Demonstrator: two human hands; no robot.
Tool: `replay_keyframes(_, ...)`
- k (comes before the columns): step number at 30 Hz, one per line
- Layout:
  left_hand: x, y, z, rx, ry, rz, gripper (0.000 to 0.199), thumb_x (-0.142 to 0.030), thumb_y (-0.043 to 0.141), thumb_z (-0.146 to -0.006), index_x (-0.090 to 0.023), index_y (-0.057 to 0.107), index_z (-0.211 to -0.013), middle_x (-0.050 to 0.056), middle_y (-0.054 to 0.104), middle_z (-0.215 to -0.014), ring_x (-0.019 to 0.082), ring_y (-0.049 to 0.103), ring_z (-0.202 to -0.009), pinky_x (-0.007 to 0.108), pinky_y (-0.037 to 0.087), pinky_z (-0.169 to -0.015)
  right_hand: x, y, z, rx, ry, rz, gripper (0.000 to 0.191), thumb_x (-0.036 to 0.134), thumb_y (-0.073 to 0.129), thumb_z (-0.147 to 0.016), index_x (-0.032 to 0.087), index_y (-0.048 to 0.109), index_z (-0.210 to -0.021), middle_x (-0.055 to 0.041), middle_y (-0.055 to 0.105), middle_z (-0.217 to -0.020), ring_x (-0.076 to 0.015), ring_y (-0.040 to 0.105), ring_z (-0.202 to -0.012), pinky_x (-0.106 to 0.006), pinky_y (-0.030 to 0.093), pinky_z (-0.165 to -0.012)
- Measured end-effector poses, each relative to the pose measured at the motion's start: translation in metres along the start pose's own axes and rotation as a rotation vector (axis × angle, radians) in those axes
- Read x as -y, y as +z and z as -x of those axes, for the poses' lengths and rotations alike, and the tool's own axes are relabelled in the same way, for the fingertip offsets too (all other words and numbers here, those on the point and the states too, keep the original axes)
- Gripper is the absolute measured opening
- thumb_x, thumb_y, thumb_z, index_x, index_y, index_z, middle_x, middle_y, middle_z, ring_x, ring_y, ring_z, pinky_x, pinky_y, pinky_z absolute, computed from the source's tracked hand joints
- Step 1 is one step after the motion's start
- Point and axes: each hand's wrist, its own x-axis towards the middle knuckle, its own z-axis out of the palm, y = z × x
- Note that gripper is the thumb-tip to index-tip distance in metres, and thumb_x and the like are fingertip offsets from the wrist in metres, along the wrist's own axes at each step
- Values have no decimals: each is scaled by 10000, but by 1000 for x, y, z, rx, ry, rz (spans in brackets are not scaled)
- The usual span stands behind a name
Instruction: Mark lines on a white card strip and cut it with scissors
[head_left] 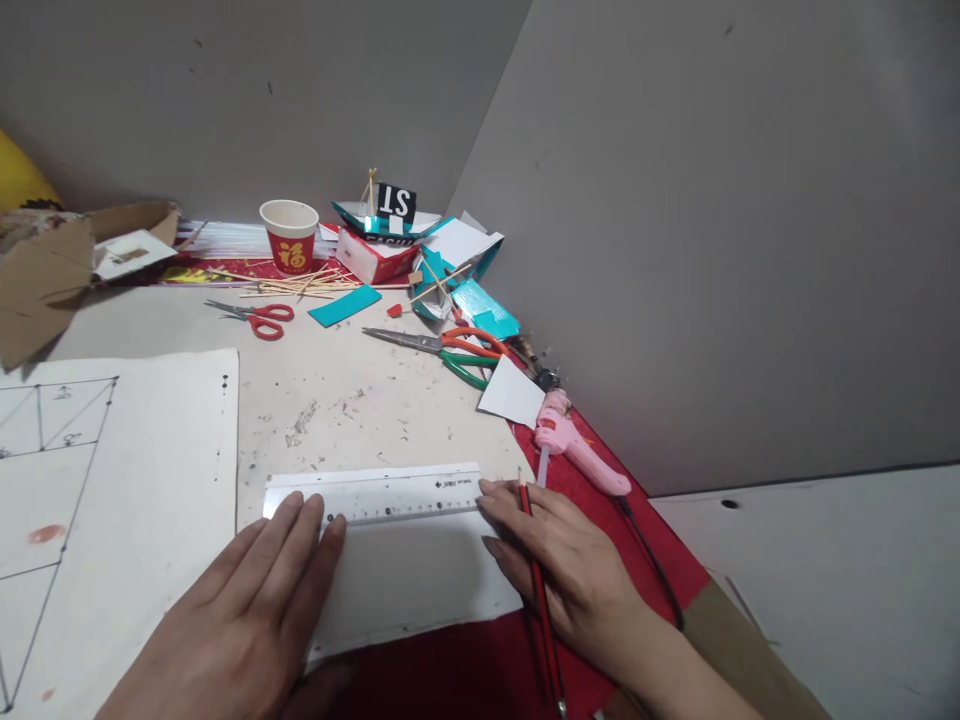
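Here, my left hand [240,605] lies nearly flat, fingers extended and close together, their tips pressing the left end of the clear plastic ruler [405,500]. The ruler runs rightward from those fingertips across the white card [412,580]. My right hand [562,550] is partly curled, its fingertips at the ruler's right end, with the red-and-black pencil [540,600] held between its fingers, point toward the far side.

Bare tabletop [300,400] beyond the ruler [412,493], rimmed by scissors [264,318] and shears [442,344] (blades leftward).
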Motion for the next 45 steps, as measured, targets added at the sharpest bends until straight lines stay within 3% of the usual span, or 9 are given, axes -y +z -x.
replay_keyframes(5,-2,0,2,11,-31,40,712,-573,550,-833,-87,517,-1353,201,556,-1371,357,582,-1194,423,543,-879,1,0,-1,12,29,29,384,108,558,-912,157,517,-1290,-132,690,-1181,-253,621,-1082,-421,533,-896)
replay_keyframes(11,-1,1,4,-15,-52,95,860,-552,553,-850,-90,257,-1512,195,533,-1397,364,563,-1214,427,519,-898,1,0,0,13,29,54,427,116,544,-915,170,485,-1334,-123,690,-1191,-249,628,-1083,-429,532,-916)
replay_keyframes(14,-1,1,3,-11,-35,82,905,-553,561,-843,-67,210,-1521,213,533,-1389,381,564,-1205,441,513,-886,1,-1,-1,29,27,62,434,112,541,-917,155,472,-1344,-128,687,-1194,-254,623,-1079,-429,537,-903)
replay_keyframes(18,-1,1,2,-14,-18,74,886,-553,569,-836,-68,258,-1508,217,536,-1386,388,562,-1204,455,495,-899,1,-1,-1,34,19,66,421,111,545,-917,144,476,-1331,-132,684,-1201,-255,624,-1075,-437,529,-912)
replay_keyframes(26,-1,3,2,-7,11,11,725,-549,584,-811,-62,517,-1343,227,535,-1383,372,554,-1223,432,538,-886,-1,1,1,40,10,72,410,116,544,-915,149,491,-1320,-133,685,-1200,-257,638,-1087,-450,528,-927)
replay_keyframes(33,0,-5,2,76,-13,40,746,-525,595,-825,-77,454,-1404,218,469,-1443,346,476,-1307,401,506,-983,-1,2,2,5,6,50,404,109,545,-909,162,521,-1309,-118,690,-1192,-255,637,-1071,-416,541,-905)
replay_keyframes(40,-3,0,4,-4,-56,78,769,-516,561,-819,-82,405,-1434,199,437,-1477,337,394,-1365,403,439,-1055,-3,3,2,10,1,55,377,133,511,-934,160,526,-1310,-121,697,-1168,-268,622,-1065,-404,551,-853)
replay_keyframes(45,-6,-8,2,106,-111,97,763,-512,608,-821,-95,412,-1428,198,415,-1489,334,369,-1380,411,399,-1091,-3,2,1,0,-1,62,370,145,511,-937,166,531,-1306,-115,704,-1154,-261,635,-1043,-393,555,-845)
